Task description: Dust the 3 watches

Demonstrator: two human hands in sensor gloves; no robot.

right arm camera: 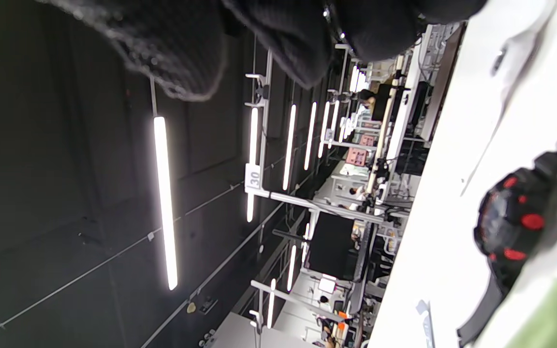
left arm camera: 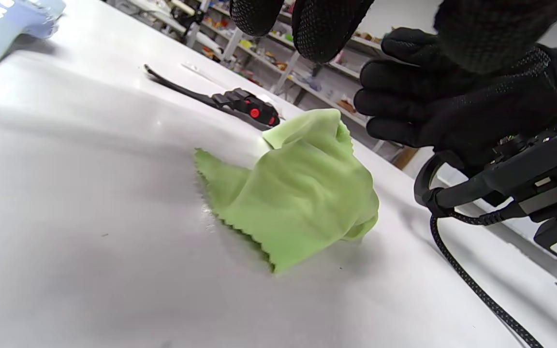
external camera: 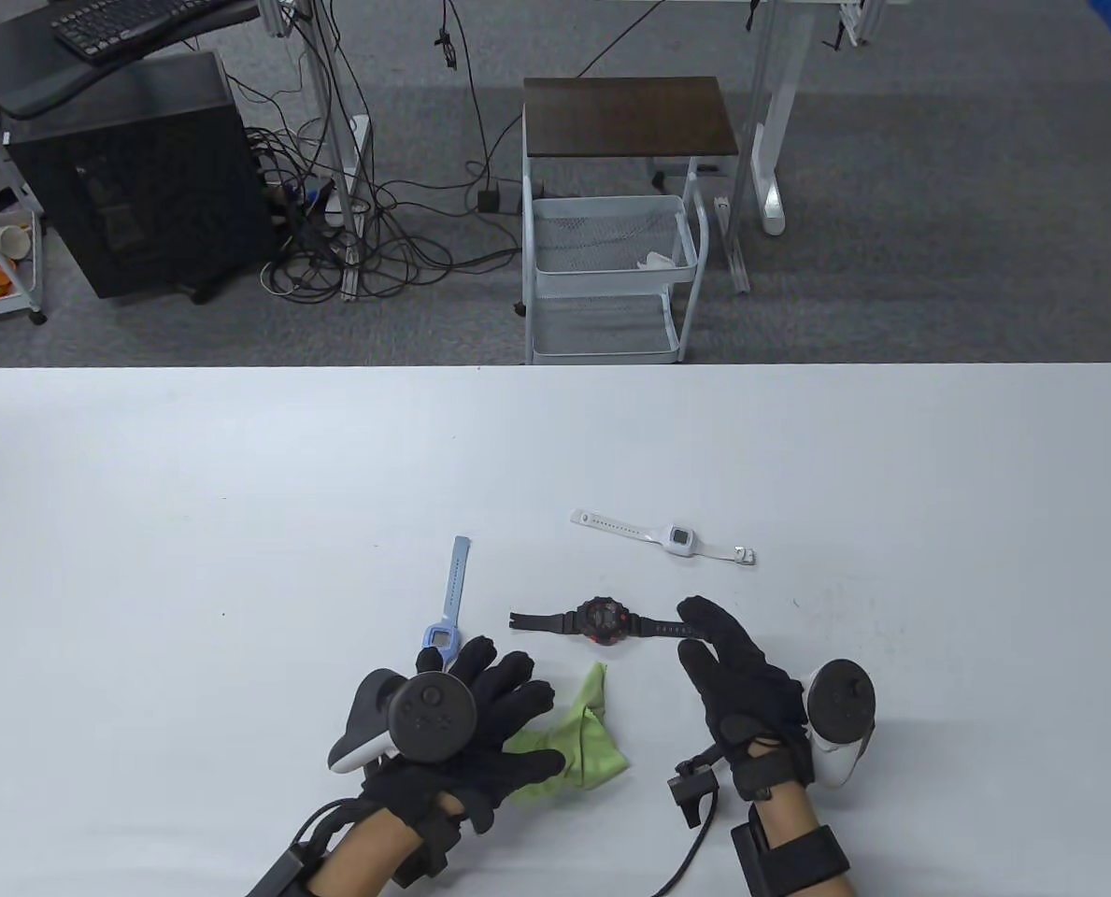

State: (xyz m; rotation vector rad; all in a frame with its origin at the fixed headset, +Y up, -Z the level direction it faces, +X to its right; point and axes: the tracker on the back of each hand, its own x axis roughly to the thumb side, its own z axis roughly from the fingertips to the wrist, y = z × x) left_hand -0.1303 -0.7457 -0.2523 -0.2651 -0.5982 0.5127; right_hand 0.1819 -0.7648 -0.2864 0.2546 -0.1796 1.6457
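Note:
Three watches lie on the white table (external camera: 237, 523): a white one (external camera: 667, 537) farthest back, a black and red one (external camera: 602, 619) in the middle, and a light blue one (external camera: 448, 612) to the left. A crumpled green cloth (external camera: 581, 738) lies near the front, also visible as the green cloth (left arm camera: 302, 193). My left hand (external camera: 518, 696) hovers over the cloth's left part with fingers spread; its fingertips (left arm camera: 324, 26) hang above the cloth without gripping it. My right hand (external camera: 700, 635) stands on its edge, fingers fairly straight, fingertips at the right strap end of the black watch (right arm camera: 510, 227).
Beyond the table's far edge stand a white wire cart (external camera: 611, 280) with a dark top, a black computer case (external camera: 135, 177) and loose floor cables (external camera: 368, 234). A cable (left arm camera: 472, 285) runs from my right wrist across the table near the cloth.

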